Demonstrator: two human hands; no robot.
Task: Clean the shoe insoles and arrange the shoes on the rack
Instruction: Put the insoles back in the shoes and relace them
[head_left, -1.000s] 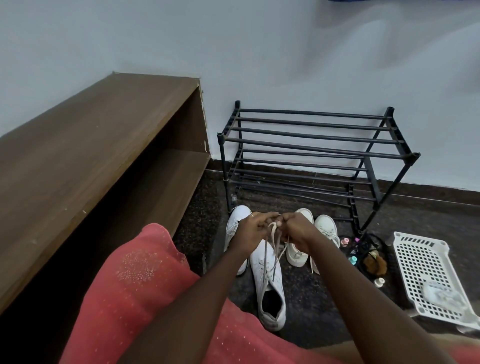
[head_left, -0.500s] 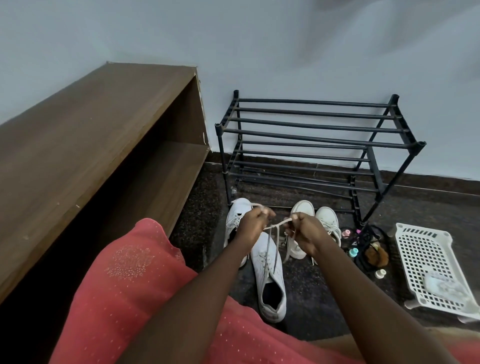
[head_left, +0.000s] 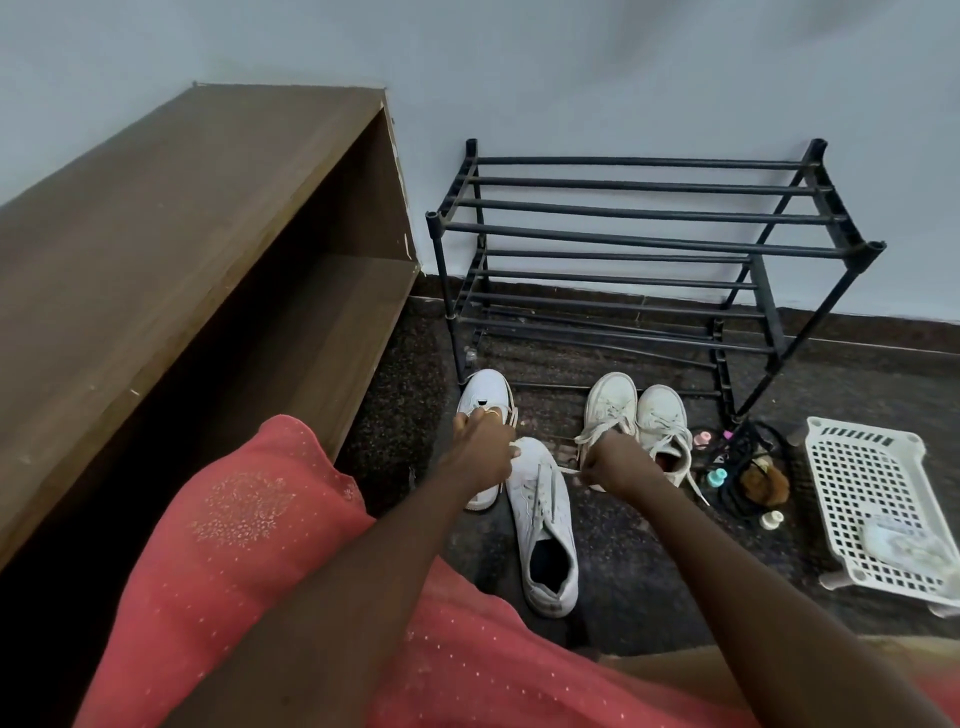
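Left grip (head_left: 483, 453) and right grip (head_left: 619, 462) pinch the lace ends (head_left: 569, 470) apart, probably to tighten the white shoe (head_left: 544, 525).

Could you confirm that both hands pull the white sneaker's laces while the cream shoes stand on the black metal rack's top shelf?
No: the head view shows the cream shoes on the floor before the black metal rack, not on its top shelf. The left hand and right hand pull the laces of the white sneaker.
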